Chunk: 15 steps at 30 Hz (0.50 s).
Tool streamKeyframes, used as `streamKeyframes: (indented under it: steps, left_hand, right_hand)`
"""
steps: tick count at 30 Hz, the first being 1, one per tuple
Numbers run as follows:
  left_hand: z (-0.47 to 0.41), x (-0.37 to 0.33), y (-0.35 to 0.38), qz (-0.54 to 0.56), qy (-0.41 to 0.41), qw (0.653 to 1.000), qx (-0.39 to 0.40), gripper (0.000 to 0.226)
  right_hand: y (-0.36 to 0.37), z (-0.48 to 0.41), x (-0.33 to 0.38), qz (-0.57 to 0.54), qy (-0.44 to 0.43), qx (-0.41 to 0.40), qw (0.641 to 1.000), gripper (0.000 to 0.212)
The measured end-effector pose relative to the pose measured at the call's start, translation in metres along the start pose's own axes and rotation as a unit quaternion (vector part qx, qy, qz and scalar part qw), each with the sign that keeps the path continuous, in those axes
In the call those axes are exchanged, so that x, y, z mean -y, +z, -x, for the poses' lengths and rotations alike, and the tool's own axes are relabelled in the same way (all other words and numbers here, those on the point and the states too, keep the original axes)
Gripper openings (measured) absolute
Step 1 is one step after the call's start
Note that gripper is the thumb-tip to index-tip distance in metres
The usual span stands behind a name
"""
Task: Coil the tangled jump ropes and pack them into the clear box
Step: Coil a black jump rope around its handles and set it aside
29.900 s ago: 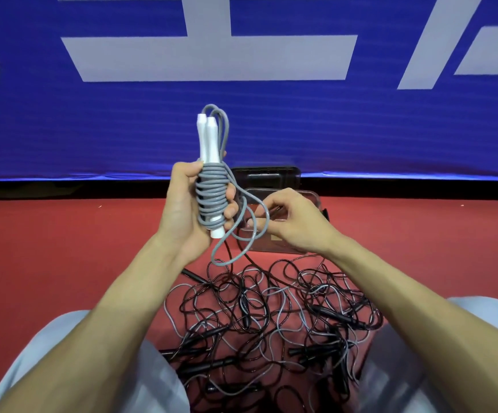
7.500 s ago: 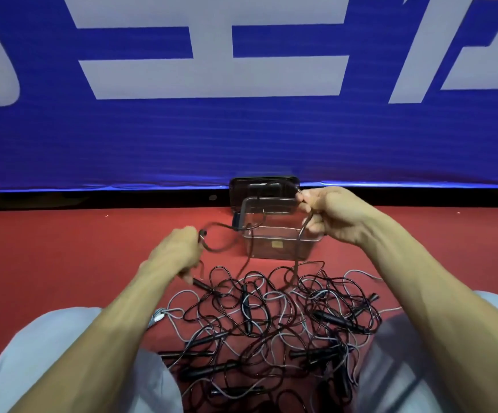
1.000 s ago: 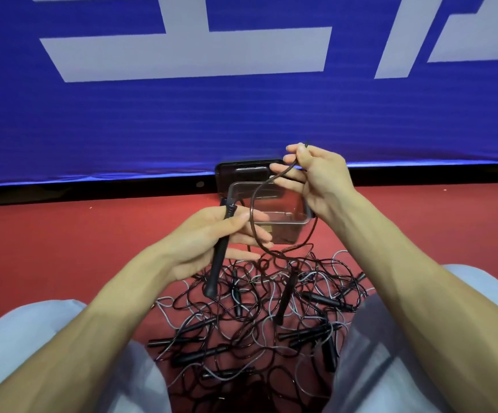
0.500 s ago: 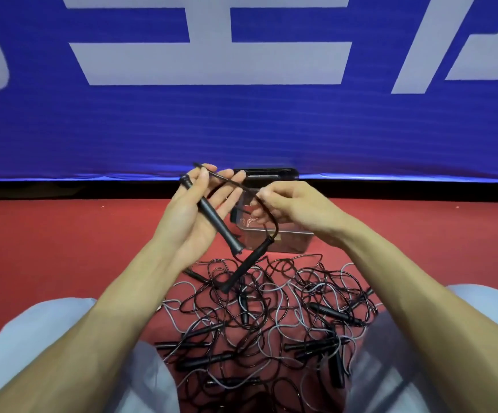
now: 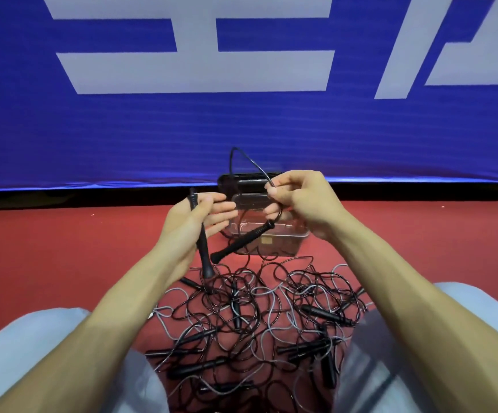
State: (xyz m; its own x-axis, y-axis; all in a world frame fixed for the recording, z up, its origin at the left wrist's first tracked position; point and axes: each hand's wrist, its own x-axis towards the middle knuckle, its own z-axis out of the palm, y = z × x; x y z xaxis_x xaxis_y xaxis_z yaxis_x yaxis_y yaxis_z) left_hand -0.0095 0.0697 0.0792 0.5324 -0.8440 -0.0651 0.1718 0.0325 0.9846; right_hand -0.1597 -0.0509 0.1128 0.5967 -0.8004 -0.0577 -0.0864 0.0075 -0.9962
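My left hand holds one black jump-rope handle upright against the palm under the thumb, its fingers stretched toward the right. My right hand pinches the black cord of the same rope; the cord arches above the hand. The second black handle dangles slantwise below my right hand. The clear box stands on the red floor just behind both hands. A tangled pile of black and grey ropes lies between my knees.
A black lid or tray leans behind the box against the blue banner wall. Red floor spreads to both sides. My pale trouser legs flank the pile.
My right hand has lifted the cord higher, so it loops above the hand. The left-hand handle turned more upright and the dangling handle swung up to the right.
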Motion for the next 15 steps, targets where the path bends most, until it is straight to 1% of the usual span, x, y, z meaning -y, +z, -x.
streamKeyframes:
  steps: [2, 5, 8, 10, 12, 14, 15]
  left_hand:
    - [0.004, 0.005, 0.005, -0.074, 0.011, 0.996, 0.037, 0.024]
    - [0.009, 0.007, 0.011, -0.167, 0.017, 0.980, 0.104, 0.024]
    - [0.015, 0.007, 0.017, -0.181, 0.003, 0.968, 0.173, 0.028]
    - [0.019, 0.008, 0.022, -0.191, 0.003, 0.963, 0.191, 0.027]
    - [0.022, 0.007, 0.023, -0.221, 0.000, 0.957, 0.189, 0.023]
    - [0.021, 0.007, 0.021, -0.282, 0.009, 0.944, 0.169, 0.023]
    - [0.021, 0.006, 0.019, -0.323, 0.026, 0.934, 0.152, 0.026]
  right_hand:
    - [0.001, 0.001, 0.003, -0.062, 0.015, 0.003, 0.998, 0.007]
    - [0.002, 0.000, 0.007, -0.143, 0.020, 0.004, 0.989, 0.011]
    - [0.004, 0.000, 0.008, -0.217, 0.030, 0.008, 0.976, 0.010]
    - [0.007, -0.001, 0.004, -0.246, 0.033, 0.011, 0.969, 0.011]
    - [0.009, -0.004, 0.000, -0.222, 0.023, 0.010, 0.975, 0.014]
    - [0.009, -0.005, -0.004, -0.136, 0.006, 0.008, 0.991, 0.019]
    - [0.008, -0.004, -0.004, -0.088, 0.004, 0.007, 0.996, 0.023]
